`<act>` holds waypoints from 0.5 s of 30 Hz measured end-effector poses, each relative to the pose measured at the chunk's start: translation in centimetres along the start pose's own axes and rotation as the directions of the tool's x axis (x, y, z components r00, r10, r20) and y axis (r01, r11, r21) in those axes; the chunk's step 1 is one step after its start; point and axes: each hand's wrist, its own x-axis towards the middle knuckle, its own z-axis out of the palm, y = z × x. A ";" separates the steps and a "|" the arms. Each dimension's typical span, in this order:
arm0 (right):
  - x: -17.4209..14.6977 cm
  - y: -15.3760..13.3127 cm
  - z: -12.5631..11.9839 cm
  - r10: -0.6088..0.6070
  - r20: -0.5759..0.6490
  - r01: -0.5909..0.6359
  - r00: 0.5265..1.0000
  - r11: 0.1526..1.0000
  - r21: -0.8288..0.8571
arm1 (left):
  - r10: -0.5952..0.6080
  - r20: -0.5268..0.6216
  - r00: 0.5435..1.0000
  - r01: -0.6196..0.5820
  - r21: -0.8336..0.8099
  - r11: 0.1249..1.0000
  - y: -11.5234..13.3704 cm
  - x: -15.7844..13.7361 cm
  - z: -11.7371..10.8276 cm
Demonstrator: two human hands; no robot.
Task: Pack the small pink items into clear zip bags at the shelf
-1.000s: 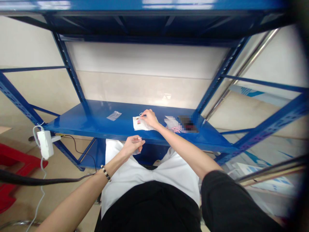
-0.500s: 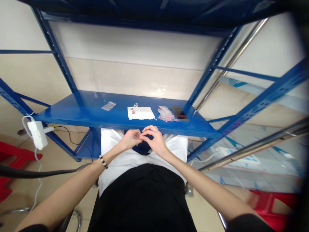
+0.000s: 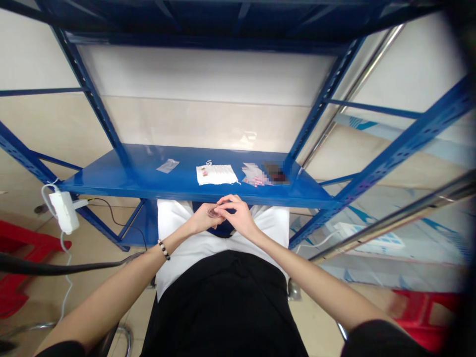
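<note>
So I was standing there and the biggest thing by far was the blue metal rack point(image 3: 178, 182). Somebody in a black top point(image 3: 226, 302) and white trousers point(image 3: 178, 263) sat right up against it. Call straight ahead of the sitter 12 o'clock: red stools sat at about nine point(image 3: 22, 263) and three point(image 3: 420, 312), with a white power strip point(image 3: 65, 212) hung at ten.

Both hands were at 12, over the lap and just in front of the shelf edge. The left hand point(image 3: 204, 218) was curled around a small clear plastic piece point(image 3: 213, 212), which poked out on its thumb side. The right hand point(image 3: 238, 213) met it there, thumb and finger drawn together at the piece; honestly couldn't tell if they were nipping it or just touching.

Up on the shelf, a white cloth pouch point(image 3: 221, 175) lay flat at 12, a blurred-out dark item point(image 3: 274, 172) at one, some clear packets point(image 3: 253, 173) with pink bits just beside that, and a lone clear bag point(image 3: 168, 166) at eleven. Smallest was the beaded bracelet point(image 3: 163, 250) on the left wrist.
</note>
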 end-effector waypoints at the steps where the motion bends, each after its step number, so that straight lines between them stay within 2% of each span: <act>1: 0.2 0.0 0.0 -0.007 -0.010 0.007 1.000 1.000 0.002 | -0.008 -0.008 1.000 0.008 -0.022 1.000 0.1 0.0 -0.1; 4: 1.8 0.7 -0.1 -0.032 -0.071 0.033 0.997 0.999 0.014 | -0.031 -0.051 0.998 0.025 -0.119 0.993 0.0 0.4 -0.4; 8: 6.6 3.2 0.3 -0.028 -0.155 0.023 0.988 0.999 -0.039 | -0.098 -0.138 0.986 0.057 -0.278 0.959 0.0 0.9 -0.8; 12: 12.3 6.5 1.5 -0.014 -0.110 -0.011 0.994 0.975 -0.220 | -0.128 -0.161 0.979 0.068 -0.334 0.940 0.2 0.6 -1.0; 15: 15.4 8.4 2.7 0.034 -0.066 -0.054 0.997 0.940 -0.337 | -0.119 -0.186 0.975 0.045 -0.359 0.932 0.6 0.3 -1.2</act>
